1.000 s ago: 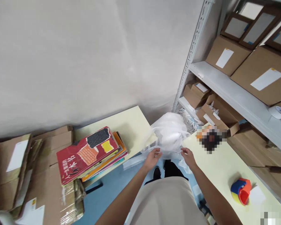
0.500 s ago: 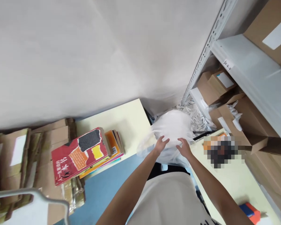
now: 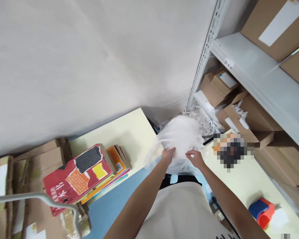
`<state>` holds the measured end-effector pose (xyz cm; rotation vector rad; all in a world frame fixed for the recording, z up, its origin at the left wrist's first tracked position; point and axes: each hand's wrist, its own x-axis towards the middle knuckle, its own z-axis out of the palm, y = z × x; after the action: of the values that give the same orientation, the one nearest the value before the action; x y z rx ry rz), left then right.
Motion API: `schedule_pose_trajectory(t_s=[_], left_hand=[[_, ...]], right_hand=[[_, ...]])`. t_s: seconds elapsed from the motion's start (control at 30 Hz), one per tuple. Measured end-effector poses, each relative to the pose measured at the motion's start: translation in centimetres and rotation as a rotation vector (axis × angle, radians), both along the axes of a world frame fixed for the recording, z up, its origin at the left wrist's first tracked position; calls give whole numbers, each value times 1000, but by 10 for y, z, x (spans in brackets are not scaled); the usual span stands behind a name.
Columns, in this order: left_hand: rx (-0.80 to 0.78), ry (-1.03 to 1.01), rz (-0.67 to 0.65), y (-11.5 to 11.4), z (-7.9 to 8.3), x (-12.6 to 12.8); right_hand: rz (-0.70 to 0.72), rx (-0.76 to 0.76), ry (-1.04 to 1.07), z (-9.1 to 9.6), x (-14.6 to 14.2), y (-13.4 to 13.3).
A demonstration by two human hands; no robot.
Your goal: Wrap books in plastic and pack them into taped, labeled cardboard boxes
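Note:
A bulging white plastic bag [image 3: 180, 137] sits between two pale yellow tables, in front of me. My left hand [image 3: 168, 155] is closed, gripping the bag's near left side. My right hand [image 3: 195, 158] is pinched on the bag's near right side, a short way from the left hand. Loose thin plastic hangs below both hands.
A pile of books with a red cover [image 3: 78, 172] lies on the left table [image 3: 126, 131]. Cardboard boxes [image 3: 22, 166] stand far left. A metal shelf rack [image 3: 254, 74] with boxes fills the right. A red and blue tape dispenser [image 3: 261, 212] lies on the right table [image 3: 241, 186]. Shredded paper [image 3: 203, 118] lies behind the bag.
My hands moved from the bag's lower hem up onto its body, and the open left hand has closed on it. The camera swung and tilted.

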<state>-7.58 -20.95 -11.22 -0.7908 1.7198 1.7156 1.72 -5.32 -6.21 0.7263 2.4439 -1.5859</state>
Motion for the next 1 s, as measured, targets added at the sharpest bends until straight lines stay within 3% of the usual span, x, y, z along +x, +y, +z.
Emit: schedule_pose_trajectory(t_s=[0.13,0.23,0.37,0.47,0.6,0.7,0.77,0.93,1.0], left_hand=[[81,54,15,-18,30,10],[106,161,14,-45,56,19],[36,331,26,-87,89,26],[-45,532,-28,-108,116,27],[20,733,-159,-106,157,31],[160,761,-308,-94,183,38],[289,782,-430,-87,196,44],[611,886,-694,-84,211,57],[602,886,-734,-83,208,61]], right_hand=[[-77,-22,35,5,20,-14],[-37,6,68,5,28,-33],[26,185,90,16,30,-62],[9,312,151,41,29,-80],[38,317,372,88,29,-103],[76,270,496,121,26,-121],[30,234,577,137,25,-128],[-301,93,659,162,37,-122],[-380,60,661,168,46,-113]])
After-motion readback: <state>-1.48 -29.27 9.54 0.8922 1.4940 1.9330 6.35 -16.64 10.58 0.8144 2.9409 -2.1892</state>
